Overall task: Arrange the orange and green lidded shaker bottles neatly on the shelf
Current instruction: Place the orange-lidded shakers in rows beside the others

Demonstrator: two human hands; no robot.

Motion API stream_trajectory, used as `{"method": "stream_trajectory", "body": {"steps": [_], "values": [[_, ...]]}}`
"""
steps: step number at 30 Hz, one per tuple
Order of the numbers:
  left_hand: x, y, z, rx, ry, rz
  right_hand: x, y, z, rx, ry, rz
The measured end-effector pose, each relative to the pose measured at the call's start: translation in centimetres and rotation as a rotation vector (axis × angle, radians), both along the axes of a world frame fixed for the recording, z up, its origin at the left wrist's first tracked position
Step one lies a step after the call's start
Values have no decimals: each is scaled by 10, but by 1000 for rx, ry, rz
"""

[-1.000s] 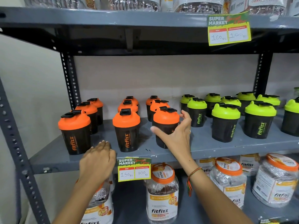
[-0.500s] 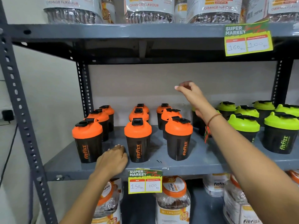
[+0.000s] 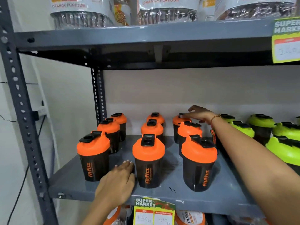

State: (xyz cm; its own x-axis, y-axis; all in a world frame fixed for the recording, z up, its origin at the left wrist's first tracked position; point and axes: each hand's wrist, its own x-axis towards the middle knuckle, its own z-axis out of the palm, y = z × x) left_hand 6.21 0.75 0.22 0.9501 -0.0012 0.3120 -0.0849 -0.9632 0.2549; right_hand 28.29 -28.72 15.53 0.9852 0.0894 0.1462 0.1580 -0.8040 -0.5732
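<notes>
A: Grey metal shelf (image 3: 162, 194). Nine black plastic shaker bottles with orange lids (image 3: 148, 161), three columns of three, left half. Green-lidded black shaker bottles (image 3: 285, 150) cluster at right, partly out of frame.

B: Hands?

A: Left hand (image 3: 117, 181) flat on the shelf between the two front-left bottles, fingers pressed together. Right hand (image 3: 198, 115) reaches to the back of the third column, fingers loosely spread over the rear orange lid (image 3: 177, 120); cannot tell whether they grip it.

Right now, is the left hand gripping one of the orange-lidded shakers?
No, the left hand lies flat on the shelf between the two front orange-lidded shakers, closed around neither.
</notes>
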Motion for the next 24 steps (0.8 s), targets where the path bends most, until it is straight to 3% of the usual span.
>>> {"method": "stream_trajectory", "body": {"steps": [6,24], "values": [[0,1,-1,12,-41,-7,19,4,-3,20,154,123],[0,1,-1,-20,-48,32,48,-11,-13,205,185,211]]}}
